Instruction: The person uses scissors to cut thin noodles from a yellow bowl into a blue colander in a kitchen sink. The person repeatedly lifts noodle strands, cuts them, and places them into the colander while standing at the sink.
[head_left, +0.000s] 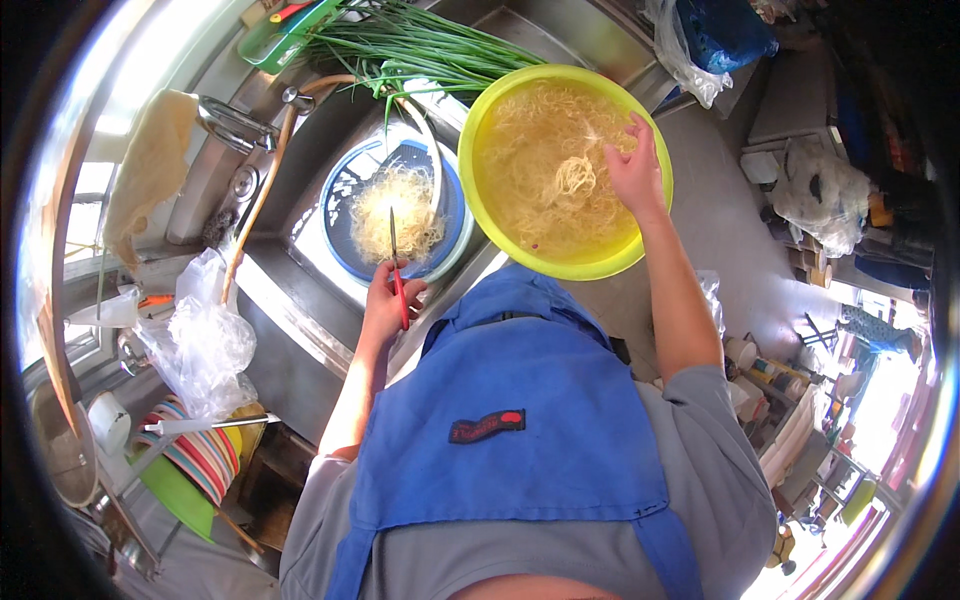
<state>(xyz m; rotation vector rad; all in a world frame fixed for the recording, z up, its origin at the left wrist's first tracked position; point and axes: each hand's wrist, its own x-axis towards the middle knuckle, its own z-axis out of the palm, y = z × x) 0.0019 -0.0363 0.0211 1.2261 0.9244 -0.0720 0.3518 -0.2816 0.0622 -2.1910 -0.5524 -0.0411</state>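
My left hand (388, 301) grips red-handled scissors (400, 279), their dark blades pointing away from me over a blue colander (335, 232). A tangle of thin pale strands (375, 202), like fine noodles, lies in that colander inside the metal sink. My right hand (636, 172) hovers over the right side of a yellow basin (480, 247), its thumb and fingers apart with nothing seen between them. Cloudy liquid full of similar strands fills the basin. Just left of my right thumb, a paler clump of strands (576, 175) shows at the surface.
Long green onions (442, 49) lie across the sink's far side beside a green plastic tray (281, 41). A tan hose (255, 202) runs past the faucet (236, 124) into the sink. Clear plastic bags (202, 337) and stacked colored basins (191, 442) stand left.
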